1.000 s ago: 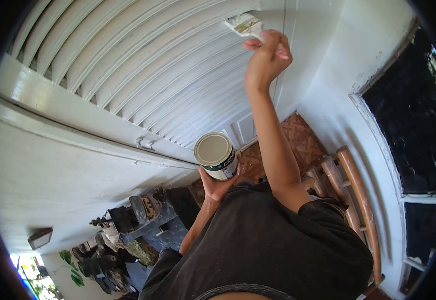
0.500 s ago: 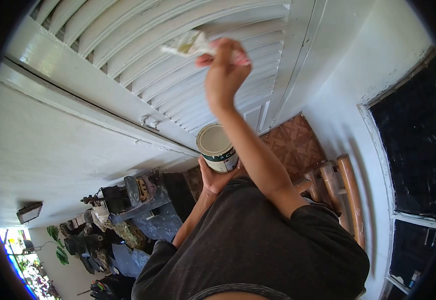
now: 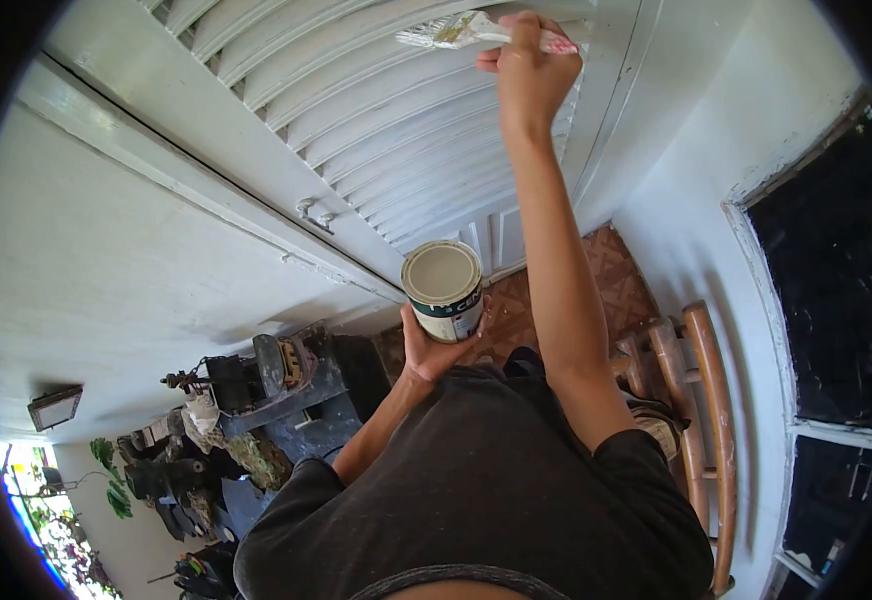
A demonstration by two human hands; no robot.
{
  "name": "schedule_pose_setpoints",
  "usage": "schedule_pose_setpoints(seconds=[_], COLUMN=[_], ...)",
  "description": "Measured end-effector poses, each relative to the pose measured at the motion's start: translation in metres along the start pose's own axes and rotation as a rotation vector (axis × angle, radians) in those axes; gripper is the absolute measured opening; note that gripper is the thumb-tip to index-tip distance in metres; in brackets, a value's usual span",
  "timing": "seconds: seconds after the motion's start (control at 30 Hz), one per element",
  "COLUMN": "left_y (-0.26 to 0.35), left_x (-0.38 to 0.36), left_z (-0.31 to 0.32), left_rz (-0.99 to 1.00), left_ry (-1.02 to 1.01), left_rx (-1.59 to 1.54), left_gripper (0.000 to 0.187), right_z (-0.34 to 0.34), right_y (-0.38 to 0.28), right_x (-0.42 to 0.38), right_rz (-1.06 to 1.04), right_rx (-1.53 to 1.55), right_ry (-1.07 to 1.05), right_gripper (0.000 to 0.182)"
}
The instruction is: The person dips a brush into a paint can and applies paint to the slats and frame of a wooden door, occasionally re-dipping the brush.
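My left hand [image 3: 434, 350] is wrapped round the lower part of a paint can [image 3: 446, 312], holding it upright in front of my chest. The can has no lid on and pale, whitish paint shows inside; its label is green and cream. Raised high, my right hand [image 3: 539, 78] grips a paintbrush [image 3: 461, 31] by its handle, which has a reddish patch. White paint coats the brush and its bristles point left, overlapping the slats of a white louvered door [image 3: 356, 135] in this view.
A metal latch [image 3: 316, 216] sits on the door's edge. Wooden furniture with rounded rails [image 3: 708, 400] stands at the right, near a dark-paned window [image 3: 826, 260]. Cluttered objects lie on a dark surface [image 3: 306, 420] at the left. Reddish patterned tiles [image 3: 616, 270] cover the floor.
My right hand has moved up and to the right with the paintbrush, the arm now straighter. The can stays in my left hand, slightly right of before. The whole view has shifted a little.
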State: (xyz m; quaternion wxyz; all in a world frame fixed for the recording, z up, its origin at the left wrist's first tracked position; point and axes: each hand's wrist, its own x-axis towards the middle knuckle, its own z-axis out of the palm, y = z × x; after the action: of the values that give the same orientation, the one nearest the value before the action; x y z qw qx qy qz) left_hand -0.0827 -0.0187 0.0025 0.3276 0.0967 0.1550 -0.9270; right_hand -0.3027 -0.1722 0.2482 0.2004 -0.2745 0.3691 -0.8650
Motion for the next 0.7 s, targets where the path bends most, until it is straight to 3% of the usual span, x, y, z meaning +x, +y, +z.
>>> schedule_pose_setpoints(seconds=[0.13,0.23,0.33,0.37,0.5,0.7], left_y=[-0.001,0.000,0.002,0.002,0.004,0.004], left_x=[-0.014,-0.028,-0.040,-0.044,-0.052,-0.060], left_z=[-0.001,-0.005,-0.009,-0.009,-0.016,-0.015], left_rz=[-0.025,-0.023,-0.042,-0.047,-0.031,-0.024], left_ry=[0.098,0.086,0.091,0.094,0.094,0.101], left_rx=[-0.031,0.029,0.029,0.026,0.051,0.044], left_gripper=[0.083,0.082,0.082,0.082,0.081,0.079], right_z=[-0.047,-0.082,-0.095,-0.096,-0.084,-0.045], right_y=[-0.009,-0.019,-0.029,-0.036,-0.031,-0.021], right_x=[-0.029,-0.039,-0.028,-0.028,-0.014,-0.028], right_rz=[-0.098,-0.471,-0.828,-0.801,-0.954,-0.820], right_rx=[0.031,-0.510,-0.909,-1.025,-1.117,-1.222], right_ry=[0.050,0.040,0.045,0.011,-0.019,-0.093], right_gripper=[0.017,0.016,0.027,0.036,0.037,0.037])
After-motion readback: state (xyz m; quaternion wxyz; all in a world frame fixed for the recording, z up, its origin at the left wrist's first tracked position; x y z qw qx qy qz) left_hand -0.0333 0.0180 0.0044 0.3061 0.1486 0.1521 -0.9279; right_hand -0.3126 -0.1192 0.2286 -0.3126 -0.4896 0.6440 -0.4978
